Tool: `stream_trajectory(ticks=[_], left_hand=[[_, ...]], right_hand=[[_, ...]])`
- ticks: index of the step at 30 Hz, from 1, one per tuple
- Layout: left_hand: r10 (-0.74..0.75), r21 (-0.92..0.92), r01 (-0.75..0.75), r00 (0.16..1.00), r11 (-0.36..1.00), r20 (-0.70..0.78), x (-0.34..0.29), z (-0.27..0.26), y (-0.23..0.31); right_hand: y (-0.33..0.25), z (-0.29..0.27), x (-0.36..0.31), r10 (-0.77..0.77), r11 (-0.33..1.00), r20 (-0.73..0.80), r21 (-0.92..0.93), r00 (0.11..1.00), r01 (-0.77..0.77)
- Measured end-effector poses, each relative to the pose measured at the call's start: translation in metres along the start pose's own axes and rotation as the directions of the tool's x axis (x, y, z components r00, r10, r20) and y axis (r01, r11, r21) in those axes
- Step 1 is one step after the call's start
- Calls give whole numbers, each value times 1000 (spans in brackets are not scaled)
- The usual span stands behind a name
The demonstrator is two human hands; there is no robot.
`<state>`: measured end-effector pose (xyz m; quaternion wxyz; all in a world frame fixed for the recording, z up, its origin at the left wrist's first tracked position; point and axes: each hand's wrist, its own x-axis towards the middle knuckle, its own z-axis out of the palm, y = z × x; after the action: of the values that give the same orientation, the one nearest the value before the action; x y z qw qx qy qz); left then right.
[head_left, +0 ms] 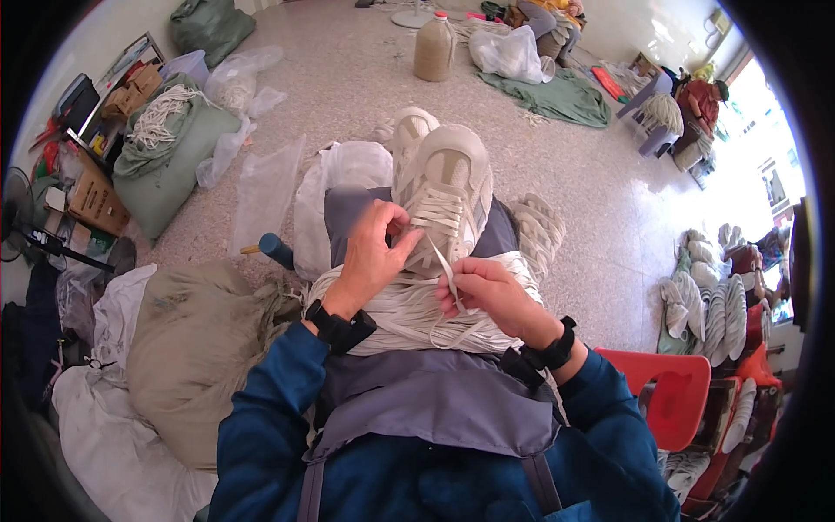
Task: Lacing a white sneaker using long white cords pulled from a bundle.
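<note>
A beige and off-white sneaker (pixel 448 174) lies on my lap, its toe pointing away from me and flat laces crossing its front. A second sneaker (pixel 407 143) sits just behind it to the left. My left hand (pixel 374 257) pinches the left edge of the near sneaker's lacing, thumb and forefinger bent together. In my right hand (pixel 487 291), closed fingers grip a flat white shoelace (pixel 441 256), which runs up towards the lacing by my left fingertips. Beneath both hands, a thick bundle of white laces (pixel 400 322) lies across my grey apron (pixel 435 391).
Green sacks (pixel 165 165), one topped with laces, stand at the left beside cardboard boxes (pixel 100 196). A beige sack (pixel 196 348) rests at my left. To my right are a red chair (pixel 657 391) and piled shoes (pixel 718 304). Two people (pixel 700 109) sit farther back.
</note>
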<state>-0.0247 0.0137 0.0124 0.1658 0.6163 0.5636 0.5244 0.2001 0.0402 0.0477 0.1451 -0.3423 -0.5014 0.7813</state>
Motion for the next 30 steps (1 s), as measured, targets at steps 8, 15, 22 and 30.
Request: stream_trajectory(ticks=[8, 15, 22, 30], left_hand=[[-81, 32, 80, 997, 996, 20, 7, 1, 12], [401, 340, -431, 902, 836, 158, 6, 7, 31], [361, 549, -407, 912, 730, 197, 4, 29, 30], [312, 324, -383, 917, 865, 250, 6, 16, 34]], right_hand=[[2, 3, -1, -707, 148, 86, -953, 702, 265], [25, 1, 4, -688, 332, 159, -799, 708, 502], [17, -1, -2, -696, 384, 90, -791, 712, 476], [9, -13, 7, -693, 466, 2, -761, 721, 450]])
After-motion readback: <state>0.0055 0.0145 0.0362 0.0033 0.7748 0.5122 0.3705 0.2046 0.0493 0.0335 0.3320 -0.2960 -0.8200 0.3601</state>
